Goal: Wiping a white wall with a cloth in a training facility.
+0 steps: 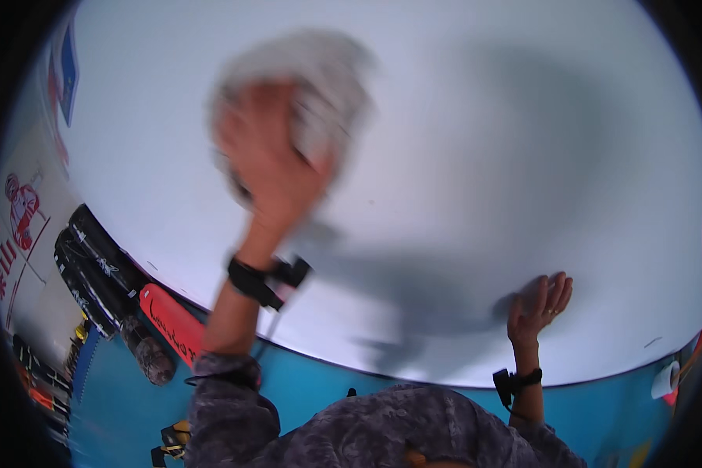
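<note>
My left hand (275, 146) is raised at the upper left, over a large smooth white surface (421, 205). Motion blurs it, and it grips a crumpled greyish-white cloth (327, 76) that bunches around the fingers. What part of the cloth meets the surface cannot be made out. At the lower right, my right hand (538, 307) rests its edge or fingers near the same white surface, holding nothing, with a ring on one finger. Each wrist wears a black strap with a small device. Dark shadows fall across the white surface.
A blue floor (316, 374) runs below the white surface. At left lie black bags (93, 263), a red case (172, 322) with black writing and a blue saw-toothed item (86, 362). A white cup-like container (666, 380) is at the far right.
</note>
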{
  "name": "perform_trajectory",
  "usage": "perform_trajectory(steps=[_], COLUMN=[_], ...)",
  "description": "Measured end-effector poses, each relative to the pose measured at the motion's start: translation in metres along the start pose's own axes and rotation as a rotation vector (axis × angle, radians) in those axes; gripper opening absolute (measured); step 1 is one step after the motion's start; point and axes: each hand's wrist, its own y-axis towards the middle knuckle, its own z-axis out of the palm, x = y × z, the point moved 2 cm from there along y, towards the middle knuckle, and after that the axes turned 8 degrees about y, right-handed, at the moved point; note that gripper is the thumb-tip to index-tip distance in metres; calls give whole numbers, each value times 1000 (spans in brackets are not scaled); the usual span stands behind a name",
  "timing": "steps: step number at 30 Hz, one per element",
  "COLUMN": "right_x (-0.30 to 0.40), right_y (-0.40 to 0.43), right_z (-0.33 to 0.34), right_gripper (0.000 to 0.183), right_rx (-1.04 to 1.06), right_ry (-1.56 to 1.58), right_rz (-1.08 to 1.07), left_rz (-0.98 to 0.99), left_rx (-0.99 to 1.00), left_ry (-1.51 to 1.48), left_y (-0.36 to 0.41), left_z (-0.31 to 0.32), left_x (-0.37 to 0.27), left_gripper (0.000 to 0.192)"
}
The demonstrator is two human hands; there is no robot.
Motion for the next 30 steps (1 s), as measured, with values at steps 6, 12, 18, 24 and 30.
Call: perform_trajectory(steps=[6, 12, 18, 24, 30], right_x=[-4, -12, -3, -55, -75], right_y=[4, 2, 50, 144, 143], right_z=[15, 5, -24, -45, -43], right_gripper=[55, 51, 52, 53, 56], right_rx=[-120, -82, 46, -191, -242], right_ry=[-25, -33, -14, -45, -66], right_rz=[-68, -64, -229, -154, -152], left_rz=[-130, 54, 269, 306, 77], left_rx=[-174, 112, 311, 385, 265], left_ry=[161, -33, -441, -564, -194], left_y=[65, -16, -177, -202, -58], left_z=[7, -7, -29, -36, -5], left_x=[35, -97, -175, -174, -97], left_gripper=[59, 68, 29, 15, 54])
